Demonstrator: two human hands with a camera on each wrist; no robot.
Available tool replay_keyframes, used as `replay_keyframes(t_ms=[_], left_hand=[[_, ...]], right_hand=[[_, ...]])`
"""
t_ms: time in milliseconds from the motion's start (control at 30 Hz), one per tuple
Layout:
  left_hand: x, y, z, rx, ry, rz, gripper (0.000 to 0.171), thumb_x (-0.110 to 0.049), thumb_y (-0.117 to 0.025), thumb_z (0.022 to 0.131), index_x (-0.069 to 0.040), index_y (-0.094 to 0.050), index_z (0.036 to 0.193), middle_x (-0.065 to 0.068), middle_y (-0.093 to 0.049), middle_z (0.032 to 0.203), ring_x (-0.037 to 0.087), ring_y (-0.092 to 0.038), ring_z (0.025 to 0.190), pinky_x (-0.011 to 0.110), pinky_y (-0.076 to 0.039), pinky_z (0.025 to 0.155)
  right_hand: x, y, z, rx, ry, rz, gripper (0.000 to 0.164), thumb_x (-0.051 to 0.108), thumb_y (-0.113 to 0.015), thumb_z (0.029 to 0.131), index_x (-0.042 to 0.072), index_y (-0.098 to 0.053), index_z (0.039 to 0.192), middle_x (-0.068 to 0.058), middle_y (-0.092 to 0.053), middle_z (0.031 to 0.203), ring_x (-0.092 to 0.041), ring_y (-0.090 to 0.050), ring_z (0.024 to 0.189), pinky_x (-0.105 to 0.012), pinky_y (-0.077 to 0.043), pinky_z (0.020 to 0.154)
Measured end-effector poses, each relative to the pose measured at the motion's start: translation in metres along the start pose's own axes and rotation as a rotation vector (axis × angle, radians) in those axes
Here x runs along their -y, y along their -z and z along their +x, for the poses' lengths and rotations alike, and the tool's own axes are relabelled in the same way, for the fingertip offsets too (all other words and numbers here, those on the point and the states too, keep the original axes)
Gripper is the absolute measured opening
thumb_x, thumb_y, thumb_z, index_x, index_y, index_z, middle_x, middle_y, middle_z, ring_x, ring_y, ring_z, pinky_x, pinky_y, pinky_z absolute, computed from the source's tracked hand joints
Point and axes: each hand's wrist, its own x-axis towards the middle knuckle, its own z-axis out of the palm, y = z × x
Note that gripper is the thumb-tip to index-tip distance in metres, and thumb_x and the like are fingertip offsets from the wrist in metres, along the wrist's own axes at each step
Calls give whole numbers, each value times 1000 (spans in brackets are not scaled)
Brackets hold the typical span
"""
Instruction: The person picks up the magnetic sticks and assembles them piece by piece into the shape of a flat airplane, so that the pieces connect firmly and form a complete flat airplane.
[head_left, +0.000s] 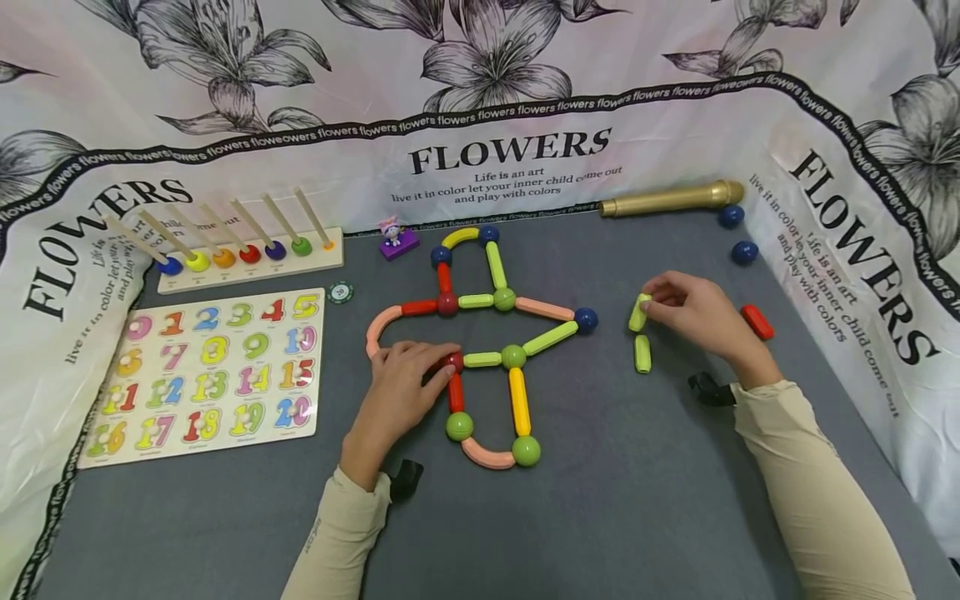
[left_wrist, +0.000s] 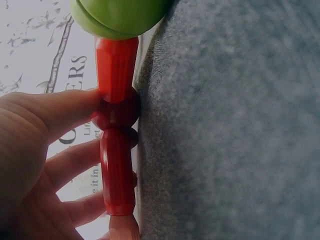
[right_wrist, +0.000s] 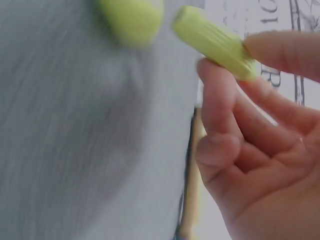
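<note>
A flat figure of magnetic rods and balls lies mid-table. At its left side my left hand [head_left: 397, 385] grips the joint at a dark red ball [left_wrist: 116, 112]; the thumb presses the ball and the fingers reach behind the red rod [left_wrist: 117, 172] beside it. A green ball [left_wrist: 120, 15] joins the other red rod [left_wrist: 116, 67]. To the right of the figure, my right hand [head_left: 693, 315] pinches a short light green rod [right_wrist: 215, 42] between thumb and fingers, held tilted. Another light green rod [head_left: 642, 354] lies just below it on the cloth.
A number puzzle board [head_left: 206, 379] and a wooden peg stand [head_left: 251, 273] with coloured beads lie at left. A small figurine [head_left: 393, 237] stands at the back. At right are a gold tube [head_left: 671, 200], blue balls [head_left: 744, 252] and a red rod [head_left: 757, 322]. Flowered cloth walls surround the table.
</note>
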Motion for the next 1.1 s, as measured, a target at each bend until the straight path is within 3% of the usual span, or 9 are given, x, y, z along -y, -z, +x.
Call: replay_keyframes(t_ms=[200, 400, 733, 1100], left_hand=[[0, -1, -1, -3, -7, 1, 36, -26, -69, 108, -18, -71, 142, 9, -72, 135, 42, -55, 129, 65, -30, 110], [0, -2, -2, 5, 7, -5, 35, -26, -67, 108, -18, -71, 143, 9, -71, 136, 42, -52, 133, 64, -30, 108], [1, 0, -2, -8, 4, -11, 35, -27, -67, 109, -19, -71, 142, 8, -72, 135, 42, -53, 133, 64, -30, 109], [1, -1, -1, -10, 4, -3, 36, -26, -69, 107, -18, -71, 142, 8, -72, 134, 41, -54, 131, 64, -30, 109]], right_hand=[[18, -17, 20, -54, -58, 86, 37, 30, -68, 107, -1, -68, 129, -19, -73, 114, -19, -68, 91, -24, -51, 75], [22, -31, 32, -24, -80, 91, 38, 28, -66, 108, -3, -66, 129, -23, -74, 112, -34, -68, 92, -31, -49, 73], [24, -35, 35, -8, -94, 71, 38, 29, -63, 110, -3, -66, 129, -21, -73, 105, -33, -65, 87, -37, -47, 72], [15, -31, 28, 10, -120, 51, 39, 31, -62, 109, -4, -66, 126, -21, -72, 105, -30, -67, 86, -33, -48, 69]])
